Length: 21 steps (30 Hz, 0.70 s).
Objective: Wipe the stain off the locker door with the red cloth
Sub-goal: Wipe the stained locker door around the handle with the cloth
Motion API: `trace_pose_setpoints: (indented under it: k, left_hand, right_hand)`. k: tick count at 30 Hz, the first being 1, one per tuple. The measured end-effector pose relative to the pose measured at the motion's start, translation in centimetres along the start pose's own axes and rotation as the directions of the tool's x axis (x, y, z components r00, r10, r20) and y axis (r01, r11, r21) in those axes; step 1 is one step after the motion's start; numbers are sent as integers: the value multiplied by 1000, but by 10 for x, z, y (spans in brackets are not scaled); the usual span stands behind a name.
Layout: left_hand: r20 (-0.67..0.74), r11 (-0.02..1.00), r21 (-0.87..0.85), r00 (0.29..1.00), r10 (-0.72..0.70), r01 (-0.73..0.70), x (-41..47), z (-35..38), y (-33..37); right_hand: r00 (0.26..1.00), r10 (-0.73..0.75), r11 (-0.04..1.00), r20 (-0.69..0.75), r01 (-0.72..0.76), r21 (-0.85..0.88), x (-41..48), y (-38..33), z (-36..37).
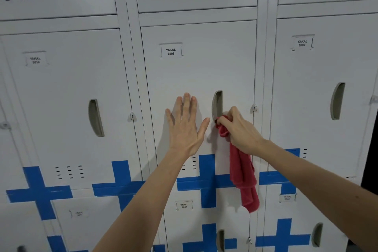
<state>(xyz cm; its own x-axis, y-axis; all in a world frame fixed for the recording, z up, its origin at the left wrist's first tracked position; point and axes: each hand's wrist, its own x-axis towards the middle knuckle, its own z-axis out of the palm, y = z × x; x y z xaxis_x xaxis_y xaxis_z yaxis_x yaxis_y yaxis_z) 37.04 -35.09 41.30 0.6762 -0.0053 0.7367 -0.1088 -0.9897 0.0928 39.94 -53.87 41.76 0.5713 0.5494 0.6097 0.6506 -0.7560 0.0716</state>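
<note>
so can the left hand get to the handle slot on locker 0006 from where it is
Probably yes: the left hand lies flat on the door just left of the handle slot, whose upper part is clear. The right hand and red cloth crowd its lower end.

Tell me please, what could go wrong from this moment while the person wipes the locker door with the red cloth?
1. The right hand rubs the red cloth at the lower end of the recessed handle; the cloth may catch on its edge.
2. Only a small bunch is under the fingers; most of it hangs loose and could slip from the grip.
3. The left hand lies flat on the door and may leave fresh marks.
</note>
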Motion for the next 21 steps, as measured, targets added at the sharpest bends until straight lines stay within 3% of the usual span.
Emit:
trace_pose_setpoints:
  k: [6, 13, 16, 21]
  left_hand:
    - [0, 1000, 14, 1000, 12, -12, 0, 2, -2]
    - [-7, 1000, 19, 1000, 8, -8, 0, 3, 0]
    - [-6, 1000, -3, 1000, 18, -18, 1, 2, -1]
    - [4, 1000, -2, 1000, 20, -20, 1, 3, -4]
  right_hand:
    - [995, 27, 999, -95, -25, 29, -22, 4, 11]
    - [989, 116, 986, 96, -102, -133, -62, 8, 48]
    - [997, 52, 981, 49, -42, -190, -50, -12, 52]
    - [992, 126, 981, -1, -124, -150, -36, -17, 46]
